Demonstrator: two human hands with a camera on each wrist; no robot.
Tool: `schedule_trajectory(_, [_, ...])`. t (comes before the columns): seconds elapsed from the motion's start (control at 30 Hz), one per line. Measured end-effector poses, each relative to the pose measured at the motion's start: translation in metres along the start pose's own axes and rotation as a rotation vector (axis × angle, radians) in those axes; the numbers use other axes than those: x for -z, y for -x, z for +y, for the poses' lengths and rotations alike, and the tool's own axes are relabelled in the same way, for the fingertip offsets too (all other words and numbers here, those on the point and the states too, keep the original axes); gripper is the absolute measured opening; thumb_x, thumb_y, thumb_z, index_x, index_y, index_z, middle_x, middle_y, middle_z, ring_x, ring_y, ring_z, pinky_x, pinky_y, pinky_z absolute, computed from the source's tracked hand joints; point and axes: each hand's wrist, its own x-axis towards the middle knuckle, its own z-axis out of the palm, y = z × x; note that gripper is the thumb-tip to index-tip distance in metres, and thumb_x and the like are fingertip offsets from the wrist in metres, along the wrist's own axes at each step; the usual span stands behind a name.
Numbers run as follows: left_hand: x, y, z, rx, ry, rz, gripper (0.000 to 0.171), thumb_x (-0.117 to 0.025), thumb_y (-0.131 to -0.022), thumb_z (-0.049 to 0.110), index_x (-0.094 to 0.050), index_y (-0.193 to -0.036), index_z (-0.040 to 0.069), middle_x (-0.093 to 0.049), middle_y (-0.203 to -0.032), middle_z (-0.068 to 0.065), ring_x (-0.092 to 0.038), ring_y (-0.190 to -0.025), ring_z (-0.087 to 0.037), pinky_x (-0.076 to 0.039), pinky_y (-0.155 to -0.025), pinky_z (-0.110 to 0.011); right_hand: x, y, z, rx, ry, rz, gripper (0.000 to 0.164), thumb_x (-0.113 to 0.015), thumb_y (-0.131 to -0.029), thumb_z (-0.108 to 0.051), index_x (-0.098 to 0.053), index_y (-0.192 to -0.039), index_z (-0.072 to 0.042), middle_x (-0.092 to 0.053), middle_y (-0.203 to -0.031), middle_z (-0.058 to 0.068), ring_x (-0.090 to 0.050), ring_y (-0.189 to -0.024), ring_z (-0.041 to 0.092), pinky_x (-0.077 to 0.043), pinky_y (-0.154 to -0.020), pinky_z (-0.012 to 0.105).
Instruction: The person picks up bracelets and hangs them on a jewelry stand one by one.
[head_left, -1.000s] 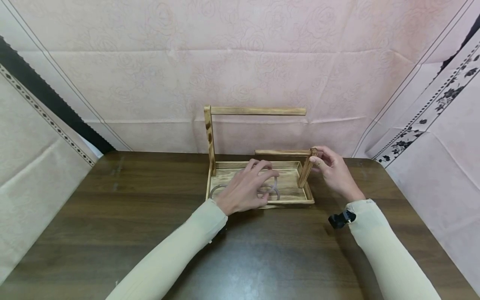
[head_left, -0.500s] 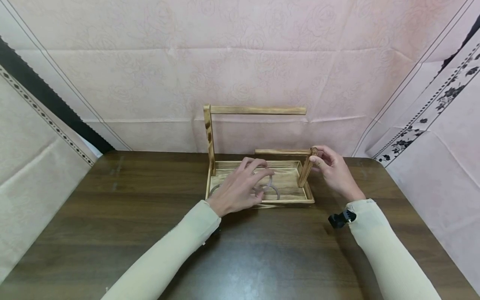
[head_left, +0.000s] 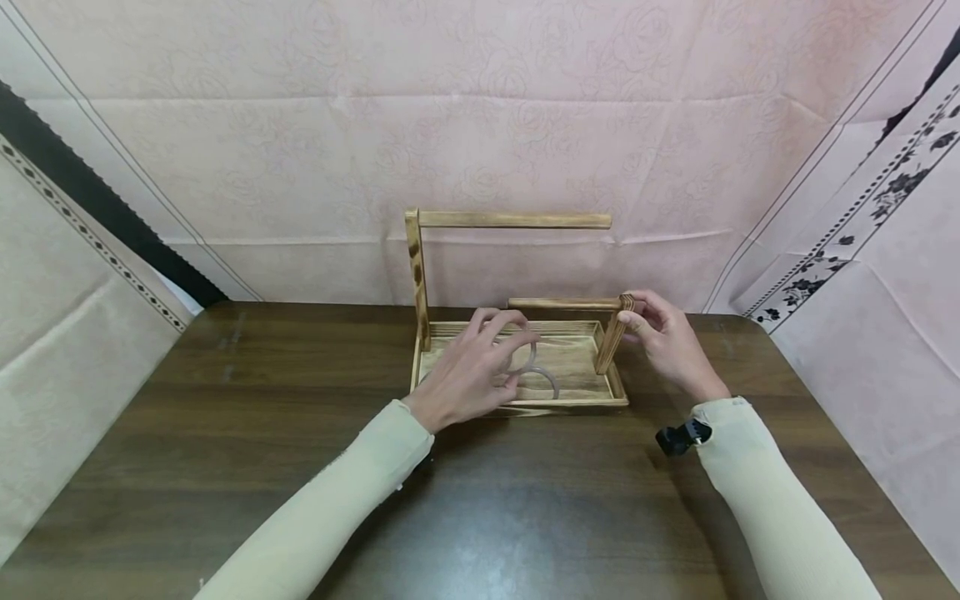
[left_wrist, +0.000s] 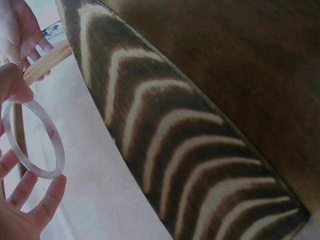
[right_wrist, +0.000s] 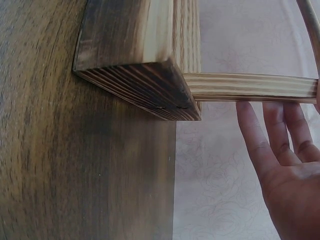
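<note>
My left hand (head_left: pixel 468 367) pinches a pale translucent bangle (left_wrist: pixel 59 152) between thumb and fingertips, over the wooden tray (head_left: pixel 570 403) of a display stand. In the left wrist view the ring hangs tilted, and several fingertips touch its lower edge. Another bangle (head_left: pixel 553 383) lies in the tray, partly behind the hand in the head view. At the tray's right end my right hand (head_left: pixel 667 346) holds the top of the short post (head_left: pixel 611 343), thumb in front. From the right wrist, straight fingertips (right_wrist: pixel 246 110) are seen against this post's side; the thumb is out of frame.
A taller post (head_left: pixel 417 267) rises at the tray's left end, with a long bar (head_left: pixel 517 221) reaching right from its top. A shorter bar (head_left: pixel 562 304) runs left from the short post. Behind the dark table (head_left: pixel 300 450) hangs a pink cloth (head_left: pixel 480 150).
My left hand has shifted a little to the left with the bangle between its fingers. The right hand and the stand have stayed in place.
</note>
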Motion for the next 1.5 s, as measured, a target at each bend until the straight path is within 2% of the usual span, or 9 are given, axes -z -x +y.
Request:
schedule_trajectory(0.2, [0.002, 0.0, -0.002, -0.001, -0.004, 0.02, 0.05, -0.076, -0.081, 0.016, -0.063, -0.129, 0.023, -0.056, -0.136, -0.005, -0.051, -0.123, -0.028, -0.06, -0.077, -0.033, 0.0, 0.0, 0.0, 0.001, -0.004, 0.001, 0.029, -0.058, -0.104, -0.012, -0.054, -0.127, 0.005, -0.062, -0.1, -0.004, -0.065, -0.093, -0.001, -0.062, -0.083, 0.02])
schedule_trajectory(0.43, [0.004, 0.0, -0.003, 0.004, -0.008, 0.051, 0.051, -0.075, -0.08, 0.015, -0.061, -0.129, 0.022, -0.055, -0.139, -0.006, -0.051, -0.125, -0.029, -0.058, -0.09, -0.038, 0.0, 0.0, -0.001, 0.003, -0.002, 0.002, 0.029, -0.058, -0.104, -0.011, -0.055, -0.127, 0.005, -0.061, -0.1, -0.005, -0.065, -0.093, -0.002, -0.063, -0.082, 0.021])
schedule_trajectory(0.7, [0.01, -0.002, -0.006, 0.016, 0.009, 0.077, 0.05, -0.075, -0.082, 0.017, -0.063, -0.13, 0.02, -0.055, -0.141, -0.008, -0.051, -0.125, -0.029, -0.057, -0.094, -0.038, 0.002, 0.0, -0.001, -0.007, -0.007, 0.01, 0.03, -0.061, -0.102, -0.011, -0.056, -0.126, 0.006, -0.063, -0.102, -0.002, -0.066, -0.093, -0.002, -0.062, -0.082, 0.02])
schedule_trajectory(0.83, [0.012, -0.004, -0.006, 0.026, 0.016, 0.081, 0.05, -0.074, -0.084, 0.018, -0.062, -0.132, 0.021, -0.055, -0.14, -0.007, -0.05, -0.125, -0.028, -0.054, -0.099, -0.039, 0.006, -0.002, 0.0, -0.03, -0.031, -0.002, 0.027, -0.063, -0.101, -0.01, -0.058, -0.124, 0.003, -0.065, -0.1, -0.009, -0.067, -0.091, -0.003, -0.062, -0.084, 0.021])
schedule_trajectory(0.93, [0.013, -0.006, -0.006, 0.026, 0.024, 0.083, 0.05, -0.073, -0.085, 0.018, -0.061, -0.133, 0.021, -0.055, -0.139, -0.007, -0.049, -0.126, -0.028, -0.055, -0.099, -0.039, 0.012, -0.003, 0.0, -0.072, -0.11, -0.023, 0.023, -0.067, -0.098, -0.009, -0.063, -0.121, -0.004, -0.069, -0.098, -0.014, -0.069, -0.09, -0.002, -0.062, -0.086, 0.022])
schedule_trajectory(1.1, [0.016, -0.01, -0.006, 0.019, 0.036, 0.092, 0.051, -0.074, -0.084, 0.017, -0.06, -0.134, 0.02, -0.055, -0.138, -0.008, -0.049, -0.127, -0.029, -0.056, -0.097, -0.04, 0.021, -0.005, -0.001, -0.163, -0.257, -0.081, 0.022, -0.073, -0.095, -0.012, -0.067, -0.116, -0.018, -0.073, -0.102, -0.014, -0.07, -0.094, 0.001, -0.06, -0.089, 0.019])
schedule_trajectory(1.33, [0.02, -0.014, -0.007, 0.03, 0.037, 0.093, 0.053, -0.073, -0.083, 0.015, -0.06, -0.135, 0.019, -0.055, -0.138, -0.009, -0.049, -0.126, -0.03, -0.058, -0.091, -0.039, 0.026, -0.009, 0.003, -0.227, -0.476, -0.182, 0.027, -0.07, -0.095, -0.001, -0.066, -0.117, -0.015, -0.072, -0.111, -0.005, -0.071, -0.101, 0.008, -0.058, -0.093, 0.018])
schedule_trajectory(1.5, [0.022, -0.017, -0.008, 0.054, 0.038, 0.073, 0.056, -0.074, -0.082, 0.013, -0.06, -0.136, 0.019, -0.053, -0.141, -0.008, -0.048, -0.127, -0.029, -0.059, -0.086, -0.038, 0.028, -0.011, 0.007, -0.215, -0.55, -0.218, 0.025, -0.066, -0.095, 0.004, -0.068, -0.115, -0.012, -0.075, -0.111, 0.0, -0.072, -0.104, 0.011, -0.058, -0.096, 0.022])
